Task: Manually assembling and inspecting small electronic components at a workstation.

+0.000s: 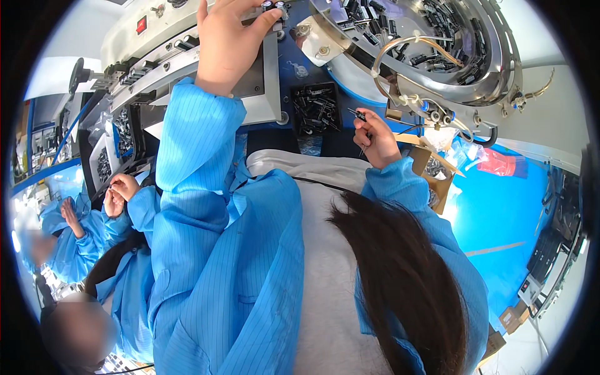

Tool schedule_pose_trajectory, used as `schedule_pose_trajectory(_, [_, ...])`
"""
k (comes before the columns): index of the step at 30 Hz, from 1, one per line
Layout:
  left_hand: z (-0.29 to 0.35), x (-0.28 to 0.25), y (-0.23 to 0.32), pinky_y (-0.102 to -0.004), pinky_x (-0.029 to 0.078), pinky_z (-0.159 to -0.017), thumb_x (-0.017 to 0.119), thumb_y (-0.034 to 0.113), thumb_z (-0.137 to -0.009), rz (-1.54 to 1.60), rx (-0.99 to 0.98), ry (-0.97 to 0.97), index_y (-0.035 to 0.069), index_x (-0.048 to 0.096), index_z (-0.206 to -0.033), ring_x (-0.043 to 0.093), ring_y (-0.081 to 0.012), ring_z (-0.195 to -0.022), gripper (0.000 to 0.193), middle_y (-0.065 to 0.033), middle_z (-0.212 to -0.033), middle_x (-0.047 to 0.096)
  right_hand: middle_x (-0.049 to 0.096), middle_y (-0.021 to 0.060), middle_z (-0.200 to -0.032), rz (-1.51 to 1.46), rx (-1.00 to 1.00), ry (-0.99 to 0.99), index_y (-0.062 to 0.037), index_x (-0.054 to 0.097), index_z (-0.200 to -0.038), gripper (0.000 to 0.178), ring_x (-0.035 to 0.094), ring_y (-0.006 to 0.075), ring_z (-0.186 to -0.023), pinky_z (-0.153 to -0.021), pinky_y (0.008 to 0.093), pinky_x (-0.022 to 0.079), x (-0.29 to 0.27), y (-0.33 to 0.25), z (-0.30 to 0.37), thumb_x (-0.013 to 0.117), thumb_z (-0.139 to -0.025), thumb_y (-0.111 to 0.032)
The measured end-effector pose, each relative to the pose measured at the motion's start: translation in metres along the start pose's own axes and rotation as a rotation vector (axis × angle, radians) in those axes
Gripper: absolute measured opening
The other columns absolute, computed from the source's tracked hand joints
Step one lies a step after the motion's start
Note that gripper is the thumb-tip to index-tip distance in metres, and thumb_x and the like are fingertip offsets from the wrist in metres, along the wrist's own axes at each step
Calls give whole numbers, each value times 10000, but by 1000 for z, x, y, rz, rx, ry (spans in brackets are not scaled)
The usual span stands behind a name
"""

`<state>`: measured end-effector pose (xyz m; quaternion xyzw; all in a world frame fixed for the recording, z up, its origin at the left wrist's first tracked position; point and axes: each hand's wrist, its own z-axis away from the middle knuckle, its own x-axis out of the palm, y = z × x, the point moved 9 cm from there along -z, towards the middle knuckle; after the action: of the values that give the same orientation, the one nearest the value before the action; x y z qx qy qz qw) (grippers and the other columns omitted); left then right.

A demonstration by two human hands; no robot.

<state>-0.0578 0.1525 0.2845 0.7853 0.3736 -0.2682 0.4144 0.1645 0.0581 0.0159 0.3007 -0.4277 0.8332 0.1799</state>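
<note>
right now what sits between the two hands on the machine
In the head view, a black tray of small dark parts lies between the left hand, raised at the machine, and the right hand, which pinches one small part.

Upper right of frame: feeder bowl (475, 75). Parts tray (315, 109) at upper centre, left of it. Cardboard box (431, 169) below the bowl.

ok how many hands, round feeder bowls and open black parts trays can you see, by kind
hands: 4, the person's left hand, right hand, plus a co-worker's two hands
round metal feeder bowl: 1
black tray of small dark parts: 1
total: 6
</note>
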Motion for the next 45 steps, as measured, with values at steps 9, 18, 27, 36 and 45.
schedule_pose_trajectory(9, [2, -2, -2, -529, 173, -1094, 682, 82, -793, -16, -46, 21, 36, 667, -886, 501, -329, -1239, 105, -81, -1035, 671, 562, 78, -842, -8, -28, 31, -26, 540, -1155, 271, 368, 103, -527, -537, 257, 318, -1, -3, 2, 465, -955, -193])
schedule_pose_trajectory(18, [6, 0, 1, -503, 231, -1069, 693, 128, -788, -79, -75, 102, 40, 665, -884, 559, -346, -1125, 134, -99, -943, 662, 558, 72, -838, 100, -57, 9, -34, 557, -1137, 251, 373, 97, -548, -524, 231, 306, 5, -1, 0, 449, -956, -171])
schedule_pose_trajectory(27, [8, 7, -17, -549, 162, -1084, 713, 333, -778, -156, 31, 172, 165, 722, -934, 563, -227, -1163, 229, -58, -1074, 680, 582, 72, -809, 322, -129, -4, -54, 610, -1098, 230, 409, 79, -587, -533, 212, 313, 27, -4, 5, 458, -960, -159])
schedule_pose_trajectory(36, [5, 2, -16, -521, 183, -1079, 717, 311, -771, -93, -4, 165, 145, 699, -873, 601, -213, -1007, 196, 22, -998, 679, 582, 66, -806, 347, -112, 17, -60, 614, -1097, 222, 412, 76, -594, -531, 206, 320, 23, -2, 6, 455, -964, -140])
schedule_pose_trajectory(45, [4, -2, -6, -547, 191, -1065, 719, 319, -766, -222, 89, 177, 141, 687, -832, 596, -223, -978, 192, 27, -945, 670, 587, 63, -800, 319, -114, 9, -66, 621, -1090, 208, 405, 67, -575, -520, 195, 321, 25, 0, 6, 463, -964, -115])
